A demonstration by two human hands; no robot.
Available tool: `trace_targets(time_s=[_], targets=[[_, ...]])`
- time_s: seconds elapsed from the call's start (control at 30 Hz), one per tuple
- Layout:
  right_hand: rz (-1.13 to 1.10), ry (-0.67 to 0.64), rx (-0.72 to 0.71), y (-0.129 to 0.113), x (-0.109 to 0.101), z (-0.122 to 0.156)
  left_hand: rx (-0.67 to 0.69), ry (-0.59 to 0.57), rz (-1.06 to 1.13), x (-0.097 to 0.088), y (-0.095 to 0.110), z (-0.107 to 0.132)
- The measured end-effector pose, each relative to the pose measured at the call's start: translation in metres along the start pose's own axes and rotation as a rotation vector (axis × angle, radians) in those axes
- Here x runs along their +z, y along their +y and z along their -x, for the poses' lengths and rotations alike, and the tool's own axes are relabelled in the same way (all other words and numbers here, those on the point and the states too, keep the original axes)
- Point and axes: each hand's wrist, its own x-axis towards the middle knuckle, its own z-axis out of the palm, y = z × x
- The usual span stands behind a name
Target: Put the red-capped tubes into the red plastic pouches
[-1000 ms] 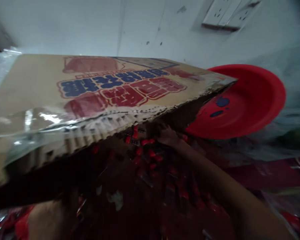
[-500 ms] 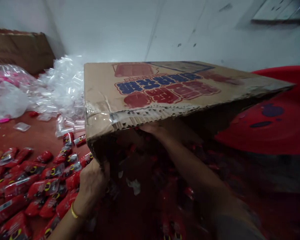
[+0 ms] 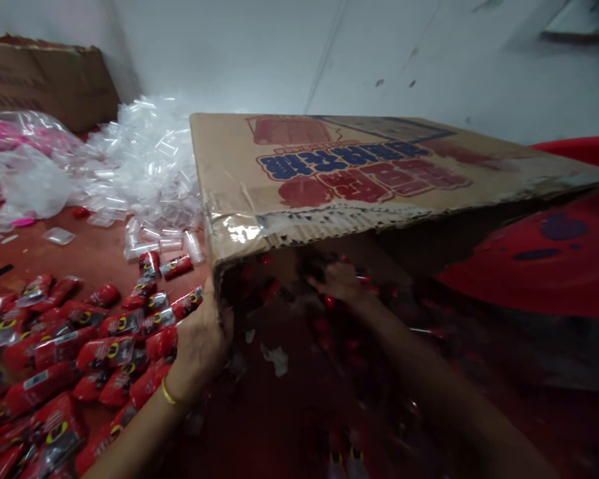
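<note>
- While the left hand (image 3: 202, 336) grips the near left edge of the cardboard box (image 3: 379, 159), probably to steady it, its mouth faces the person.
- Right of that grip, the right hand (image 3: 342, 283) is under the box's top among small red pieces (image 3: 329, 301); shadow hides whether it holds any.
- Left of the grip, red packets (image 3: 104, 350) lie heaped, apparently set apart from the box; clear tubes (image 3: 142, 249) lie beyond.

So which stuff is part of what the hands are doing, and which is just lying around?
Seems part of it:
cardboard box, left hand on its edge
small red things by the right hand, too dark to make out

Seems just lying around:
red packets
clear plastic pieces
whitish bag
red plastic thing
back-left carton
</note>
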Motion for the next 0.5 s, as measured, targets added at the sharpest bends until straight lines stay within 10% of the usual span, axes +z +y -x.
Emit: trace_targets(time_s=[0.23,0.37,0.5], targets=[[0.085,-0.022,0.101,0.031,-0.008,0.068,-0.066,0.02,0.094,0.003,0.0,0.001],[-0.037,0.265,-0.09,-0.022,-0.046,0.032,-0.1,0.018,0.119,0.003,0.0,0.001],[-0.289,0.162,-0.286,-0.106,-0.066,-0.039,-0.108,-0.042,0.125,-0.002,0.001,0.0]])
